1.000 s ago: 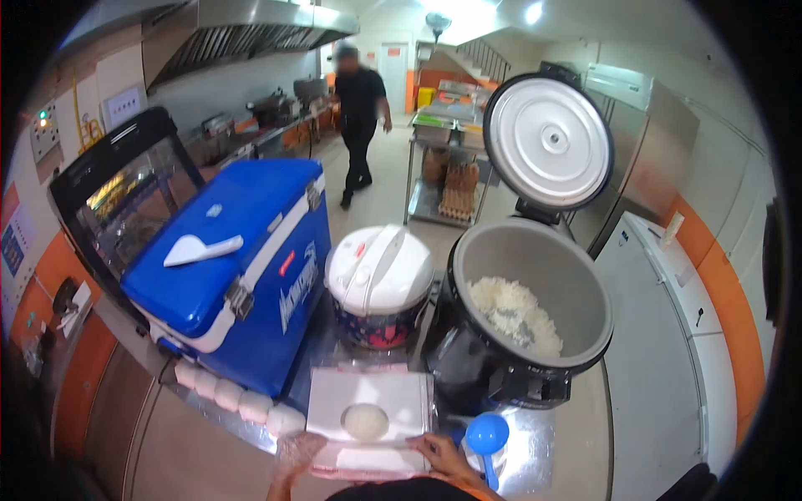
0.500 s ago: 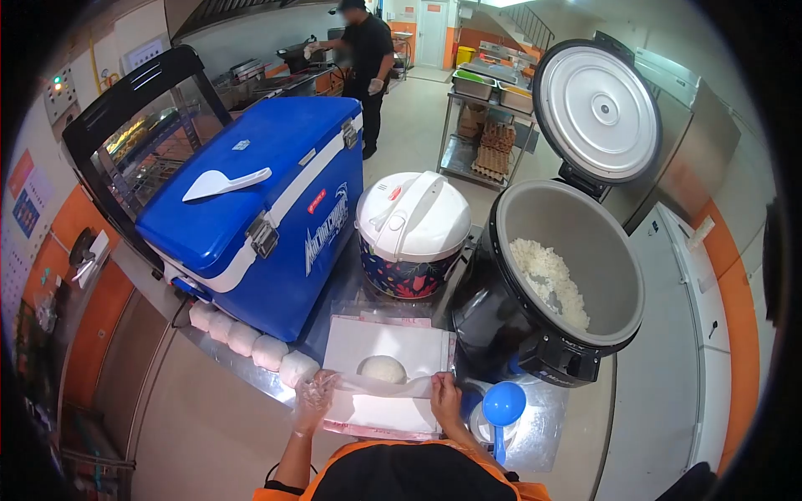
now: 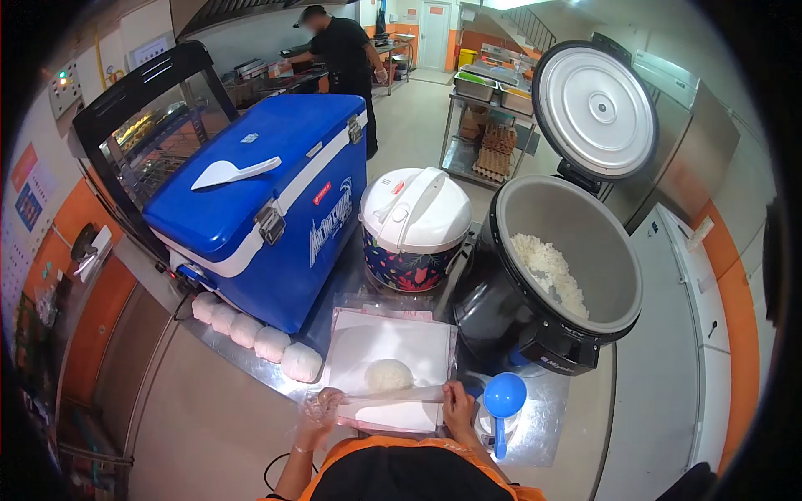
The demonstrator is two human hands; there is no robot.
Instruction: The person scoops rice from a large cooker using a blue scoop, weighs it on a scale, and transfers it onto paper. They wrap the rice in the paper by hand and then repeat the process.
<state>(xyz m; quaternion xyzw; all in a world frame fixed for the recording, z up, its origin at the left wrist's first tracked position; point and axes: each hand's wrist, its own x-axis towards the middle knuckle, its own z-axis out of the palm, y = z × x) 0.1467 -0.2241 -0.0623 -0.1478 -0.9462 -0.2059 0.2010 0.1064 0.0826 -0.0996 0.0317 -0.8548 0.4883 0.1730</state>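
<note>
A rounded mound of white rice [image 3: 388, 376] sits on a stack of white paper sheets [image 3: 393, 336] at the front of the metal table. My left hand [image 3: 320, 411], in a clear plastic glove, pinches the left end of the near paper edge, which is lifted in a narrow fold just in front of the mound. At the right end of that same edge, my right hand [image 3: 458, 406] has its fingers closed on the paper. Beside my left hand, several white wrapped bundles [image 3: 301, 362] stand in a row.
A blue cooler [image 3: 259, 184] with a white scoop [image 3: 236, 172] on its lid stands left. Behind the paper is a floral rice cooker [image 3: 415, 219]. An open black cooker [image 3: 501, 284] holding rice and a blue ladle [image 3: 505, 395] are right. A co-worker [image 3: 338, 58] stands at the far counter.
The lifted paper edge has come down and toward me, uncovering more of the rice mound. Both hands keep hold of it. The co-worker now leans over the counter.
</note>
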